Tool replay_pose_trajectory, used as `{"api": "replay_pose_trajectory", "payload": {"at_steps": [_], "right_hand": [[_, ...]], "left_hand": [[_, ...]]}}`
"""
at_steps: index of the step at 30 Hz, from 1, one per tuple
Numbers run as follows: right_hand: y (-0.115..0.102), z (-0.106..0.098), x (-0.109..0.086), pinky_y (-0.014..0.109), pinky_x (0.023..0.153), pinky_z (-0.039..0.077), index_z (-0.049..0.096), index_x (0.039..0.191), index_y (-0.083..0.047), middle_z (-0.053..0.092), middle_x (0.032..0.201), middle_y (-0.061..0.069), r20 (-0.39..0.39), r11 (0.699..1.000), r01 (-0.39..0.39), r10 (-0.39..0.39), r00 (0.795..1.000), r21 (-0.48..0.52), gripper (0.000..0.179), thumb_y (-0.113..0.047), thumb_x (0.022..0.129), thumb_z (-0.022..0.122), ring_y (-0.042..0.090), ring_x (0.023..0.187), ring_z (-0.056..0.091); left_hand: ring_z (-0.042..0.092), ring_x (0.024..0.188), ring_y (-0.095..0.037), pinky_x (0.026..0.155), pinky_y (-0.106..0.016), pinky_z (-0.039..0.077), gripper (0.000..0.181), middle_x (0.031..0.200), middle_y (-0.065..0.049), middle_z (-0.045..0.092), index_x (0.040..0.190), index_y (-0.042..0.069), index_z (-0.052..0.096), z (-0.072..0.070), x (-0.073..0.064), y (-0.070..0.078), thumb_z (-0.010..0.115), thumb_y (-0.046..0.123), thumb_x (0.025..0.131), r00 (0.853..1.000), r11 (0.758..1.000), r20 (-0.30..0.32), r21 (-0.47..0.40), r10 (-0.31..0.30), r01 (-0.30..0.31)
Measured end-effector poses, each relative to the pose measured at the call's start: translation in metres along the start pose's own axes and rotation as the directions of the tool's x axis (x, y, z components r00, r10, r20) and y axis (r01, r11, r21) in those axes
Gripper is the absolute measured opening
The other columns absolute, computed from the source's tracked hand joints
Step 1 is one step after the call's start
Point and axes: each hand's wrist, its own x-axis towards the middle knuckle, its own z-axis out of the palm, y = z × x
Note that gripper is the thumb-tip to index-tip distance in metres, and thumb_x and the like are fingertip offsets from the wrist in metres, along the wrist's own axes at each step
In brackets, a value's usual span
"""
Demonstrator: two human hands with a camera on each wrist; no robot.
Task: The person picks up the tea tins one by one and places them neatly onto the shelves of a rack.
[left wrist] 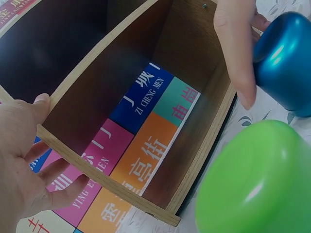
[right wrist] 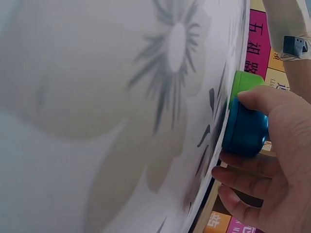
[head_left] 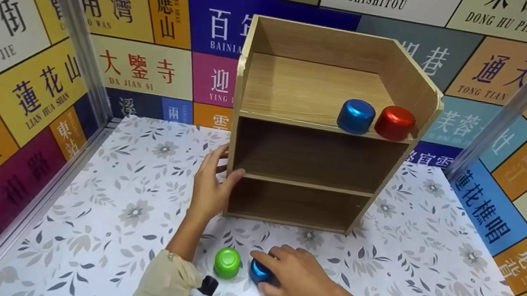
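A white table (head_left: 145, 168) printed with grey flowers and leaves spreads out under the wooden shelf (head_left: 302, 122), and what a backdrop: bright wall panels (head_left: 142, 68) full of lettering rise behind the shelf and to both sides of it! Up on the shelf's top tier, toward its right-hand end, sit the top blue cup (head_left: 356, 116) and a red cup (head_left: 396, 123), side by side. Down on the table in front of the shelf, here's the front blue cup (head_left: 259, 271), and the right hand (head_left: 297, 278) has it, a snug grip of thumb and finger partly covering it. A green cup (head_left: 227, 263), also before the shelf, stands between that cup and the left forearm. And the left hand (head_left: 211, 187) grips the shelf's left panel, thumb on its front edge, fingers outside.
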Motion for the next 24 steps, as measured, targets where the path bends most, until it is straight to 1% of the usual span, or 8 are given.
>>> {"api": "replay_pose_trajectory", "payload": {"at_steps": [6,13,18,21,24], "right_hand": [[0.001,-0.003,0.0,0.033,0.066,0.056,0.053,0.149,-0.03,0.067,0.104,-0.004,-0.025,1.0,0.006,-0.006,1.0,0.001,0.065,-0.052,0.089,0.068,0.015,0.086,0.063],[0.003,-0.009,0.0,0.034,0.069,0.057,0.057,0.144,-0.029,0.067,0.102,-0.005,-0.072,1.0,-0.003,0.002,0.997,-0.011,0.063,-0.05,0.086,0.07,0.013,0.086,0.063],[0.004,-0.014,0.0,0.033,0.068,0.057,0.058,0.142,-0.031,0.066,0.098,-0.007,-0.112,1.0,-0.023,0.023,0.993,-0.001,0.063,-0.053,0.084,0.071,0.011,0.084,0.062],[0.005,-0.016,0.0,0.035,0.071,0.058,0.058,0.142,-0.033,0.067,0.099,-0.007,-0.12,0.999,-0.034,0.035,0.992,0.005,0.062,-0.054,0.085,0.071,0.011,0.086,0.063],[0.006,-0.017,0.0,0.036,0.076,0.06,0.058,0.141,-0.034,0.068,0.101,-0.006,-0.123,0.999,-0.042,0.043,0.991,0.012,0.061,-0.054,0.085,0.07,0.011,0.087,0.064]], "left_hand": [[0.061,0.125,-0.027,0.103,-0.044,0.057,0.06,0.135,-0.012,0.058,0.15,0.019,0.049,0.0,-0.001,0.0,0.073,0.029,0.096,1.0,1.0,0.008,0.009,-0.016,0.016],[0.061,0.126,-0.031,0.104,-0.051,0.056,0.059,0.137,-0.012,0.057,0.15,0.021,0.048,0.002,0.0,0.0,0.072,0.029,0.097,1.0,1.0,0.018,-0.017,-0.021,0.021],[0.062,0.125,-0.029,0.104,-0.046,0.057,0.059,0.136,-0.011,0.058,0.15,0.022,0.049,0.001,0.001,0.001,0.071,0.031,0.097,0.999,1.0,0.017,0.0,-0.03,0.03],[0.063,0.124,-0.03,0.103,-0.045,0.057,0.06,0.137,-0.012,0.058,0.151,0.021,0.048,0.0,0.0,0.002,0.072,0.031,0.097,0.999,0.999,0.019,0.011,-0.034,0.034],[0.062,0.125,-0.03,0.104,-0.048,0.057,0.06,0.137,-0.011,0.057,0.151,0.021,0.048,-0.001,-0.001,0.001,0.072,0.032,0.096,0.999,0.999,0.023,0.007,-0.041,0.041]]}}
